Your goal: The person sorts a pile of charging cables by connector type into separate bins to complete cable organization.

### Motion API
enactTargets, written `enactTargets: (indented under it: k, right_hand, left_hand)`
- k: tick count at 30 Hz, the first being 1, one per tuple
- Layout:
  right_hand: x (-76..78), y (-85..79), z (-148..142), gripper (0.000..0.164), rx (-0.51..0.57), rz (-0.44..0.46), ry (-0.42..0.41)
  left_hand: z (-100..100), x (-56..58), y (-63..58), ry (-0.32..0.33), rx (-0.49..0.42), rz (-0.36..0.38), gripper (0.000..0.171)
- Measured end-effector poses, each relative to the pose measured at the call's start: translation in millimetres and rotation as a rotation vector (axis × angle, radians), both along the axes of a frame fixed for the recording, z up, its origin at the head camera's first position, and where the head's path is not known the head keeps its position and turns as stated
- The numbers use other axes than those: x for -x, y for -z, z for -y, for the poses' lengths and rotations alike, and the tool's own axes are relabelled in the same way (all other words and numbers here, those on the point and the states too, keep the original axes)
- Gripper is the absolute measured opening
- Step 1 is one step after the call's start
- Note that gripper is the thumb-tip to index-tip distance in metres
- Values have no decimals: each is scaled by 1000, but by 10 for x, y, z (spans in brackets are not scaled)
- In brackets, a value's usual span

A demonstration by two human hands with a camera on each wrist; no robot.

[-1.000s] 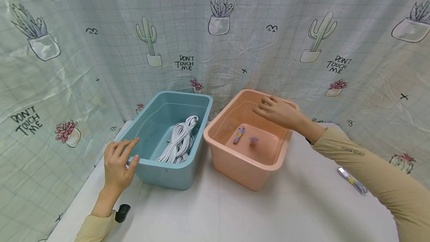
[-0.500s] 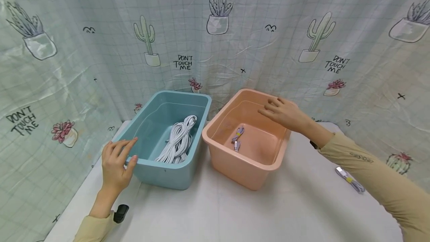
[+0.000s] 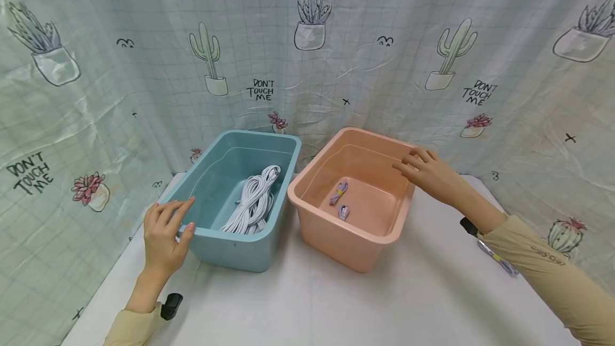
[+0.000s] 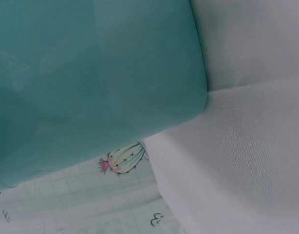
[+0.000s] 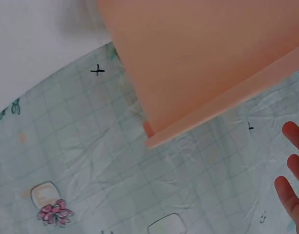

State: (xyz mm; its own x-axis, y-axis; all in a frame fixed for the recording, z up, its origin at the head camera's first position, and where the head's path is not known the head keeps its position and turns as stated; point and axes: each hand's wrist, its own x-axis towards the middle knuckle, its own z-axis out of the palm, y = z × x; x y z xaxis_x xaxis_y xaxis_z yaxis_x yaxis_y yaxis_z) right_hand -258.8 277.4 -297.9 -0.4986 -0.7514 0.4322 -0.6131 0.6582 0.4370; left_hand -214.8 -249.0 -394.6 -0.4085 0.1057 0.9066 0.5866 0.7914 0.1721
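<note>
My left hand (image 3: 165,239) rests at the near left corner of the blue bin (image 3: 216,233), fingers loosely bent and nothing in them. Inside that bin lies a thick bundle of white cable (image 3: 257,196). Over the right rim of the orange bin (image 3: 336,223) hovers my right hand (image 3: 425,170), relaxed and holding nothing; its fingertips (image 5: 288,192) show at the edge of the right wrist view. Two small bundled cables lie on the orange bin's floor: one purplish cable with a yellow tie (image 3: 338,193) and a lighter cable (image 3: 343,212) nearer the front.
Another tied USB cable (image 3: 499,259) lies on the white table (image 3: 312,303) at the right, partly covered by my right sleeve (image 3: 538,266). A patterned curtain (image 3: 375,68) hangs close behind both bins, which stand side by side.
A small cable, blurred in motion inside the orange bin a second ago, now lies still on its floor near the front. My right hand has moved right, toward that bin's rim. The left hand stays put.
</note>
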Motion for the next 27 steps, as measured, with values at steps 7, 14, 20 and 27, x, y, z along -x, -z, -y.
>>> enactTargets:
  k: [7, 14, 20, 27]
  right_hand:
    - [-122, 90, -227, 28, 87, -18, 12]
    - [-217, 250, -446, 56, 176, -42, 16]
    - [-323, 384, -658, 52, 231, -73, 4]
    - [-461, 592, -930, 51, 301, -95, 8]
  left_hand:
    - [8, -1, 5, 5, -5, 0, 59]
    - [10, 8, -2, 3, -3, -6, 60]
    - [6, 12, -2, 1, -3, -1, 59]
    - [6, 18, 8, -3, -5, 3, 59]
